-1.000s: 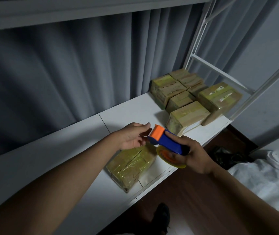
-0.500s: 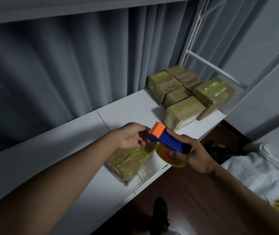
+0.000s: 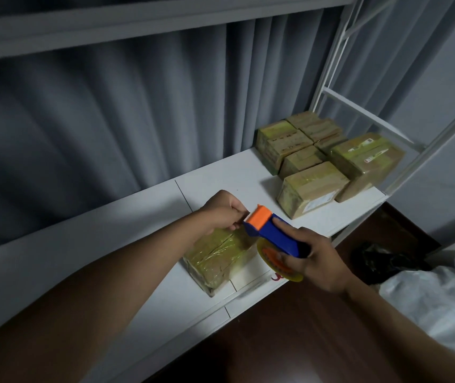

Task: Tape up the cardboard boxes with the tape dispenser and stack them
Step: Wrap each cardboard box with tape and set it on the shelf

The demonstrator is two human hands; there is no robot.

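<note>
Little has shifted over the last second: both hands hold much the same pose above the box, and only the view has swung slightly, so the far boxes sit a touch differently in frame.

Nearest, the right hand (image 3: 319, 261) is wrapped round the blue handle of the tape dispenser (image 3: 273, 239), with the forefinger laid along the top of the handle and the yellowish roll hanging beneath the palm. Its orange head and toothed blade point left, towards the left hand (image 3: 221, 214). That hand is curled with its fingertips pinched just in front of the blade; it looks to be pinching the free end of the tape, though the clear tape itself is too faint to make out.

Directly below both hands, the cardboard box (image 3: 218, 258) lies flat at the front edge of the white bench (image 3: 127, 244), its top already glossy with tape and a seam running along it. Neither hand touches it.

Judging by this, the step in hand is drawing out a fresh length of tape for this box. The next move calls for pressing the free end onto the box, running the dispenser along the seam, and tearing the tape on the blade.

Farther back, at the bench's right end beside the white frame (image 3: 359, 111), the taped boxes (image 3: 328, 161) are grouped together, some stacked. A grey curtain (image 3: 110, 120) hangs behind.
</note>
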